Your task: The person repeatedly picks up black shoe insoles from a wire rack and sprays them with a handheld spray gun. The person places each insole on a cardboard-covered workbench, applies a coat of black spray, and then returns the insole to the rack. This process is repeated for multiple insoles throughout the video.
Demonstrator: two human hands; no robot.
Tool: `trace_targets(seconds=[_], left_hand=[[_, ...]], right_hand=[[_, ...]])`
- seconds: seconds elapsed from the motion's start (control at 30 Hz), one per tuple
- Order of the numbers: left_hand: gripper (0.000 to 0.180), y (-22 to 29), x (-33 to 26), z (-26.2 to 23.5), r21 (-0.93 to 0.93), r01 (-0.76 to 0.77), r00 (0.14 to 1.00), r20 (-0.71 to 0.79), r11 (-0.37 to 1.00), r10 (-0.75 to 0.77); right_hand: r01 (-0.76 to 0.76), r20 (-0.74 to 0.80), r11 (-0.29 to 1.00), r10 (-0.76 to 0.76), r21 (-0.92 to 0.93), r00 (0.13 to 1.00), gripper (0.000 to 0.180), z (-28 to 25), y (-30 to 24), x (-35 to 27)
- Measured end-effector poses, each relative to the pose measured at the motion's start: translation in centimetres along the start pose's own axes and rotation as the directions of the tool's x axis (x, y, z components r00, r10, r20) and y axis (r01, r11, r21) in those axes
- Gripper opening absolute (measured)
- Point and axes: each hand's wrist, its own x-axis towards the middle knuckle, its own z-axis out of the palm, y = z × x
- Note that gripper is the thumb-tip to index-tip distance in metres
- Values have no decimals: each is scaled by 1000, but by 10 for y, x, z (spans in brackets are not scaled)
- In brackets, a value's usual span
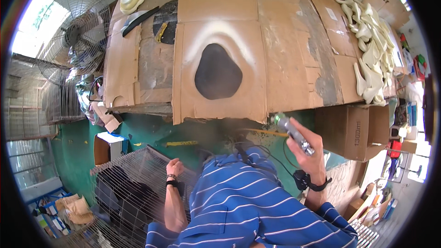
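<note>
A silver handheld tool, apparently a spray gun (296, 134), is gripped in my right hand (308, 152), off the front edge of the bench. Its greenish end points up and left, and a yellow hose (264, 132) runs behind it. My left hand (174, 168) hangs beside my body above a wire cage, its fingers curled in and nothing visible in them. On the cardboard sheet (220, 7) in front of me lies a dark grey, rounded-triangular pad (218, 72). A white sprayed band arches around the pad's far side.
Cream-coloured, saddle-shaped pieces (370, 50) are piled at the bench's right end. A cardboard box (349, 131) stands below it. At left are a large fan (72, 34) and a wire cage (138, 188) with dark pieces inside. Black cables (280, 160) hang near my right wrist.
</note>
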Motion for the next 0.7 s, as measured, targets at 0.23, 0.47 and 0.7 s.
trace_targets(seconds=[0.23,0.47,0.7], left_hand=[[23,-62,-9,47,-123,-125,990,57,984,133],[35,-78,-35,153,-103,137,713,-680,985,-171],[37,-150,-84,214,-344,178,676,-638,922,-368]], right_hand=[[-66,72,998,66,-2,995,44,-4,-15,26],[64,481,990,7,-130,876,33,-5,44,87],[301,686,881,35,-365,727,49,-6,40,151]])
